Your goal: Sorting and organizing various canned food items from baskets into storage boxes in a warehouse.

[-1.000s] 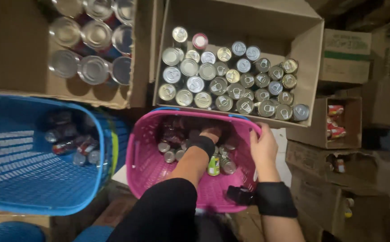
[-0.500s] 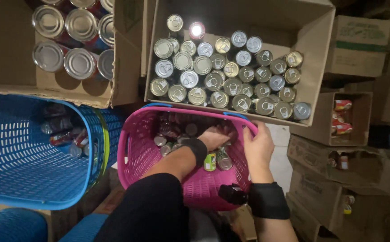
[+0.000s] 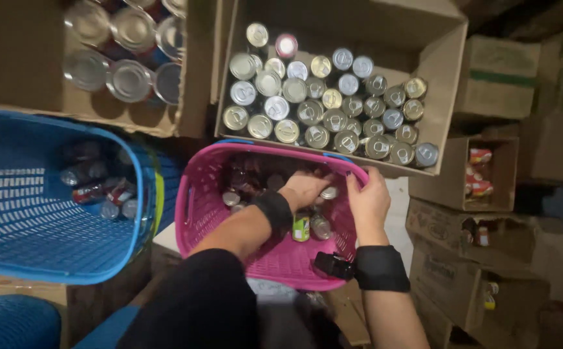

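Both hands work inside a pink basket [image 3: 194, 213] of small cans, hemmed in by boxes and a blue basket [image 3: 29, 220].

The left hand [image 3: 302, 189] is sunk among the cans at the basket's 12 o'clock end, fingers curled down; whether they clamp a can I cannot tell. The right hand [image 3: 368, 200] sits on the rim at 3 o'clock, fingers together, tips touching a small silver-topped can [image 3: 328, 192]. A green-labelled can [image 3: 301, 227] lies just beside the left wrist. Room is tight: a cardboard box [image 3: 446, 97] packed with upright round tins butts the rim at 12, and the blue basket presses in at 9. The baskets are perforated plastic; their depths are dark and the labels blurred. Both forearms wear black cuffs.
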